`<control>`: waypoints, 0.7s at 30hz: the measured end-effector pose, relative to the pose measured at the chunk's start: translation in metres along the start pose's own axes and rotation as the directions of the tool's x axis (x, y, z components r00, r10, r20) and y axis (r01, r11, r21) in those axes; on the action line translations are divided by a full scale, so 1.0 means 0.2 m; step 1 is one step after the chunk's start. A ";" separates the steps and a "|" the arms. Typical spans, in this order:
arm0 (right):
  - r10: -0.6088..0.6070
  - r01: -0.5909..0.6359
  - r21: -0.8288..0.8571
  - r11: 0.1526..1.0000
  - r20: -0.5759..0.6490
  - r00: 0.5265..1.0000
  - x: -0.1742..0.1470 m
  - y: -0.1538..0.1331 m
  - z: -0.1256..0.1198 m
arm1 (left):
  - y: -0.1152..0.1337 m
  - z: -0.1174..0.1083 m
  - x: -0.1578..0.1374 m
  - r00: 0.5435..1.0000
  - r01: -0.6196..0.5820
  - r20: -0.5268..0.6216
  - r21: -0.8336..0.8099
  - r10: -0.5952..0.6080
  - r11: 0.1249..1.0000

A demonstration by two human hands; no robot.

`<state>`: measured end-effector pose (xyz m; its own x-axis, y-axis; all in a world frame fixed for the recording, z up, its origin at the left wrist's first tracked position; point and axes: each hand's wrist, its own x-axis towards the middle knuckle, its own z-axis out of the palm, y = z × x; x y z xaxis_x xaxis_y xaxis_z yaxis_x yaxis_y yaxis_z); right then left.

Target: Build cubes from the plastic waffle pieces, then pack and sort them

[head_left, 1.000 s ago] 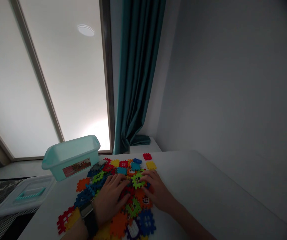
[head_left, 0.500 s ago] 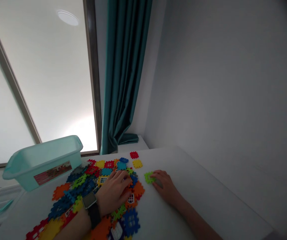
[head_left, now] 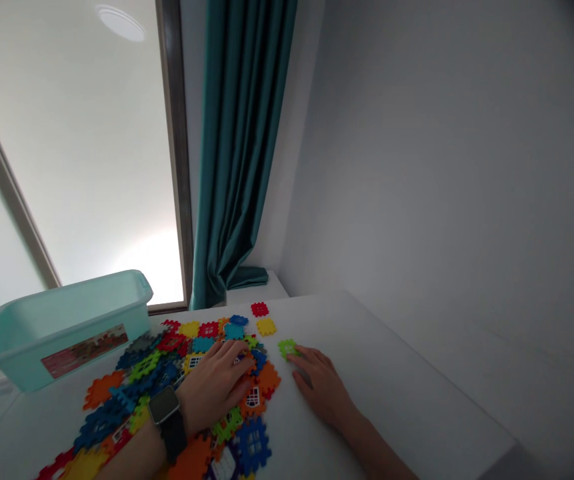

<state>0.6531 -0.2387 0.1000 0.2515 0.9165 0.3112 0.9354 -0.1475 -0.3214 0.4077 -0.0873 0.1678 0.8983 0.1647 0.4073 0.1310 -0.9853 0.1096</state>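
Observation:
A heap of interlocking plastic building tiles in several colours lies across the white table. My left hand, with a black watch at its wrist, rests palm down over the heap's right part; its fingers are apart and touch tiles there, with their tips partly hidden. To the right of the heap, a lime-green tile lies flat on the table. My right hand has its fingertips on that tile's right edge, fingers stretched and thumb apart. A yellow tile and a red tile lie just beyond the green one.
A pale turquoise plastic tub with a picture label stands at the back left of the table. Behind the table hang a teal curtain and a frosted window. A grey wall runs along the right side.
The view has shifted slightly to the right. The lime-green tile has slid a little farther back, and my right thumb has come away from it. My left hand stays on the heap.

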 end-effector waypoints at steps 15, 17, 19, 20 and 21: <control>0.056 -0.055 -0.004 0.998 0.024 0.998 0.36 0.21 0.05 | -0.02 -0.03 0.00 0.999 0.009 0.042 0.016 -0.010 1.000; 0.057 -0.057 -0.016 0.998 0.030 0.998 0.41 0.21 0.06 | -0.02 -0.02 0.00 0.999 0.017 0.042 0.013 -0.018 1.000; 0.065 -0.064 -0.033 0.997 0.036 0.997 0.46 0.21 0.07 | -0.02 -0.02 0.00 0.999 0.025 0.042 0.013 -0.025 1.000; 0.072 -0.070 -0.042 0.997 0.039 0.997 0.48 0.21 0.07 | -0.03 -0.01 0.00 0.999 0.025 0.039 0.013 -0.026 1.000; 0.080 -0.077 -0.052 0.996 0.042 0.996 0.50 0.21 0.08 | -0.03 -0.01 0.00 0.999 0.023 0.034 0.013 -0.023 1.000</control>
<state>0.7141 -0.1477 0.1034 0.3144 0.9167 0.2466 0.9247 -0.2370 -0.2978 0.4057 -0.0810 0.1695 0.9086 0.1862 0.3739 0.1570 -0.9818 0.1073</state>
